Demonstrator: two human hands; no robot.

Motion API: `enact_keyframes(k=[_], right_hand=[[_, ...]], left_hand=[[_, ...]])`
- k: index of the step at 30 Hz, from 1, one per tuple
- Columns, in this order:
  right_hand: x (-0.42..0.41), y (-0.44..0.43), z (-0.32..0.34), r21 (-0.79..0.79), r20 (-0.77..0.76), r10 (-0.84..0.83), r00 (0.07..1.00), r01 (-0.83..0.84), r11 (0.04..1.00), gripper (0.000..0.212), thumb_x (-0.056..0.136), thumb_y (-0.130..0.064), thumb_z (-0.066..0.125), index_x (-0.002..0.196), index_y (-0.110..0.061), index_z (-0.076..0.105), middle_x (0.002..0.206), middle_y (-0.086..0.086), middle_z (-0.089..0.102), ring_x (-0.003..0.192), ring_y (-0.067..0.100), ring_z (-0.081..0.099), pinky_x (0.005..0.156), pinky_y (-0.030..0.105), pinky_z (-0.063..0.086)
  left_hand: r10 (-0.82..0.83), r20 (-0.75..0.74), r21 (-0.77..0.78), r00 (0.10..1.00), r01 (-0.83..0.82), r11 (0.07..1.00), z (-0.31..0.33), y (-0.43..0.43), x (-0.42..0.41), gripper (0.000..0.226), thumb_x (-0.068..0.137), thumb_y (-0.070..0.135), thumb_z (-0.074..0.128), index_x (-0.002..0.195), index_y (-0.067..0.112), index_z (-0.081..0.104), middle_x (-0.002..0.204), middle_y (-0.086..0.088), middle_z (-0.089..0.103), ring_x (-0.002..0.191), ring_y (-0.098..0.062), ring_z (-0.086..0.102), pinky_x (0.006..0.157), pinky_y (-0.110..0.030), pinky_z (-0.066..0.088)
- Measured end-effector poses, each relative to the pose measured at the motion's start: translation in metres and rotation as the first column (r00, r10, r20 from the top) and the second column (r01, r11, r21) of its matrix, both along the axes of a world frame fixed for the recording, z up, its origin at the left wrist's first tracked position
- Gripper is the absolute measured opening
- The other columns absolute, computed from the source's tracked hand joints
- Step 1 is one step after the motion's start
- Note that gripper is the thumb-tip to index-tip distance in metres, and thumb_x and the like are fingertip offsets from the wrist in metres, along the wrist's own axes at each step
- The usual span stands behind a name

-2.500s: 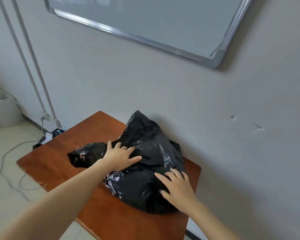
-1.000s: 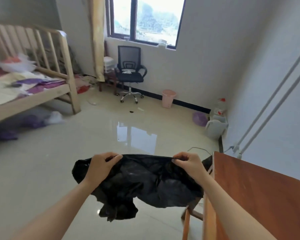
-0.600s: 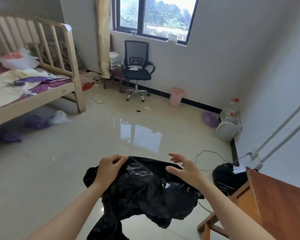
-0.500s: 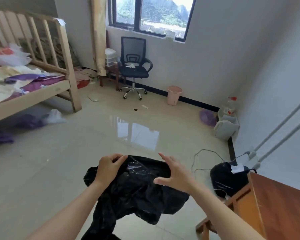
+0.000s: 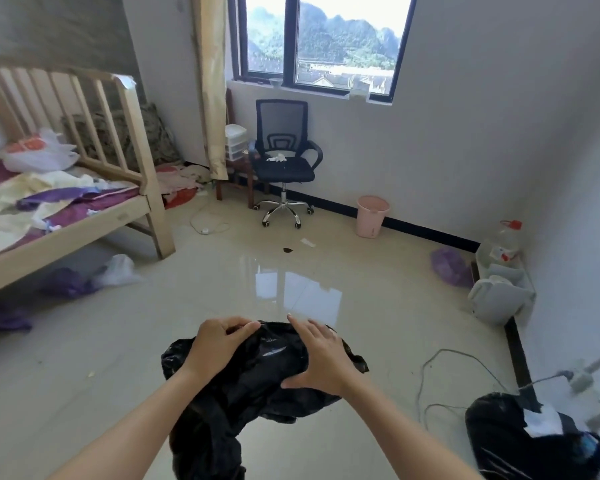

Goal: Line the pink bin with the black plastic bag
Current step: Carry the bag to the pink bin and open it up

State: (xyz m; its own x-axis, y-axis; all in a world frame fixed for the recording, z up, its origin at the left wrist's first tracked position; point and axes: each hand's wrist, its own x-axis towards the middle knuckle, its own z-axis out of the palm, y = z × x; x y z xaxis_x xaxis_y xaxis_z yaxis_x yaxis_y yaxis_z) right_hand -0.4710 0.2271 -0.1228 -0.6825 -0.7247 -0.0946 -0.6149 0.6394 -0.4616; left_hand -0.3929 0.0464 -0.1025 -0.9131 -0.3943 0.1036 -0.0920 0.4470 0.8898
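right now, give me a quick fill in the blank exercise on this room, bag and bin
1. The black plastic bag is gripped at its top edge by the ____ hand.
2. The pink bin stands on the floor against the wall, to the right of the black office ____.
3. The right hand lies on the bag with its fingers ____.
4. The pink bin has ____ liner in it yet.

Missing words: left; chair; spread; no
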Motion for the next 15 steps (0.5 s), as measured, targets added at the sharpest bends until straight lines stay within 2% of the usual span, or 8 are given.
enact_keyframes(k=[3, 5, 8, 10, 11, 12, 13, 15], right_hand=[[-0.042, -0.014, -0.001, -0.003, 0.004, -0.014, 1.0, 0.014, 1.0, 0.086, 0.071, -0.047, 0.07, 0.141, -0.028, 0.024, 0.135, 0.001, 0.047, 0.132, 0.023, 0.027, 0.113, 0.042, 0.016], [-0.068, -0.023, -0.005, -0.004, -0.002, -0.003, 1.0, 0.003, 1.0, 0.068, 0.073, -0.046, 0.068, 0.132, -0.026, 0.041, 0.123, 0.001, 0.056, 0.123, 0.023, 0.037, 0.108, 0.04, 0.022], [-0.109, -0.041, -0.015, -0.041, 0.114, -0.054, 0.992, 0.059, 0.997, 0.05, 0.074, -0.043, 0.069, 0.118, -0.022, 0.056, 0.11, 0.002, 0.061, 0.113, 0.022, 0.044, 0.104, 0.04, 0.03], [-0.136, -0.052, -0.02, -0.028, 0.156, -0.097, 0.983, 0.103, 0.994, 0.039, 0.076, -0.04, 0.068, 0.106, -0.018, 0.063, 0.095, 0.002, 0.056, 0.107, 0.024, 0.046, 0.099, 0.039, 0.034], [-0.146, -0.054, -0.019, -0.022, 0.165, -0.103, 0.981, 0.108, 0.994, 0.029, 0.077, -0.039, 0.068, 0.094, -0.016, 0.065, 0.087, 0.0, 0.051, 0.102, 0.025, 0.047, 0.094, 0.038, 0.035], [-0.147, -0.054, -0.017, -0.015, 0.174, -0.113, 0.978, 0.118, 0.993, 0.022, 0.078, -0.037, 0.067, 0.076, -0.016, 0.061, 0.079, -0.002, 0.047, 0.095, 0.025, 0.045, 0.087, 0.037, 0.034], [-0.179, -0.069, -0.02, -0.002, 0.172, -0.144, 0.975, 0.146, 0.989, 0.029, 0.079, -0.035, 0.067, 0.061, -0.019, 0.05, 0.072, -0.004, 0.042, 0.088, 0.024, 0.042, 0.08, 0.036, 0.032], [-0.215, -0.084, -0.015, -0.046, 0.19, -0.182, 0.965, 0.194, 0.98, 0.046, 0.08, -0.029, 0.066, 0.05, -0.024, 0.032, 0.067, -0.007, 0.036, 0.08, 0.022, 0.037, 0.072, 0.034, 0.028]], left_hand=[[0.018, 0.011, -0.006, 1.0, -0.018, 1.0, 0.0, -0.018, -0.031, 0.017, 0.081, 0.014, 0.066, 0.069, 0.023, 0.071, 0.055, 0.038, 0.062, 0.063, 0.017, 0.059, 0.064, 0.002, 0.041], [0.031, 0.014, -0.04, 0.999, -0.031, 0.999, -0.004, -0.032, -0.054, 0.01, 0.081, 0.014, 0.066, 0.077, 0.011, 0.074, 0.054, 0.038, 0.061, 0.064, 0.017, 0.059, 0.064, 0.002, 0.041], [0.045, 0.019, -0.042, 0.999, -0.044, 0.998, -0.01, -0.054, -0.092, 0.011, 0.081, 0.014, 0.066, 0.08, 0.007, 0.075, 0.053, 0.039, 0.061, 0.064, 0.017, 0.06, 0.063, 0.002, 0.042], [0.009, 0.039, -0.036, 0.999, -0.008, 0.999, -0.023, -0.068, -0.12, 0.01, 0.081, 0.014, 0.066, 0.08, 0.009, 0.075, 0.053, 0.037, 0.062, 0.064, 0.016, 0.06, 0.063, 0.002, 0.042], [0.009, 0.036, -0.014, 0.999, -0.009, 1.0, -0.02, -0.07, -0.131, 0.01, 0.081, 0.014, 0.066, 0.08, 0.01, 0.075, 0.053, 0.034, 0.063, 0.064, 0.016, 0.061, 0.063, 0.002, 0.042], [0.019, 0.037, -0.015, 0.999, -0.019, 1.0, -0.017, -0.069, -0.133, 0.009, 0.081, 0.014, 0.066, 0.08, 0.011, 0.075, 0.055, 0.03, 0.065, 0.065, 0.014, 0.061, 0.063, 0.001, 0.043], [-0.014, 0.035, -0.011, 0.999, 0.014, 1.0, -0.019, -0.088, -0.169, 0.009, 0.081, 0.015, 0.066, 0.079, 0.013, 0.075, 0.061, 0.024, 0.068, 0.066, 0.009, 0.063, 0.063, -0.001, 0.044], [-0.081, 0.064, -0.021, 0.995, 0.082, 0.996, -0.021, -0.103, -0.211, 0.009, 0.083, 0.02, 0.064, 0.081, 0.018, 0.073, 0.075, 0.007, 0.073, 0.071, -0.003, 0.066, 0.069, -0.01, 0.047]])
